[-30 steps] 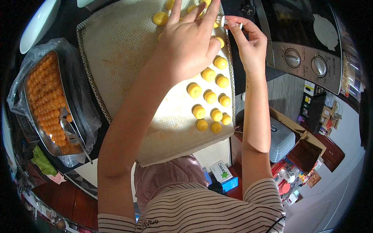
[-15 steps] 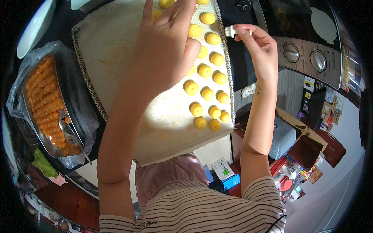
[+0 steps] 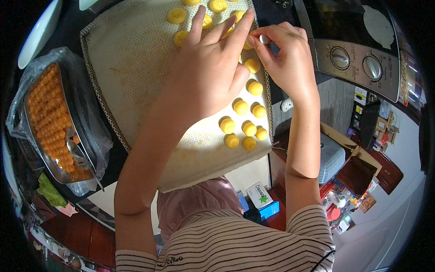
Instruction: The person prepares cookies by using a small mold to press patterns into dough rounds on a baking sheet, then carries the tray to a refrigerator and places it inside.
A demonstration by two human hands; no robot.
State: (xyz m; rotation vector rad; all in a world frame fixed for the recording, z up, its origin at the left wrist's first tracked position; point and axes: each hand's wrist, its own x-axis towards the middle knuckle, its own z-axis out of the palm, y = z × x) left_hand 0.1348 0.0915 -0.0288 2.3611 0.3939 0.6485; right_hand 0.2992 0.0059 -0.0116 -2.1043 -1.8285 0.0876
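Observation:
Yellow dough balls (image 3: 228,125) sit in rows on a light textured baking mat (image 3: 131,77). At the far side, several dough pieces (image 3: 176,16) are flatter, with a pattern pressed into their tops. My left hand (image 3: 206,68) spreads its fingers low over the pieces in the middle and hides some of them; whether a fingertip touches one I cannot tell. My right hand (image 3: 290,59) pinches a small white stamp (image 3: 264,39) at the mat's right edge, beside the left fingertips. The stamp's lower end is hidden by the fingers, close to a dough ball.
On the left, a metal tray (image 3: 63,97) wrapped in clear plastic holds orange balls (image 3: 50,113) and a spoon (image 3: 84,158). A white dish (image 3: 41,34) lies beyond it. An appliance with two knobs (image 3: 340,58) stands at the right. Boxes (image 3: 260,197) lie below the counter.
My right hand has moved left with the stamp, from beside the mat to over its right edge. My left hand has shifted slightly right and nearer, uncovering pressed pieces at the far side.

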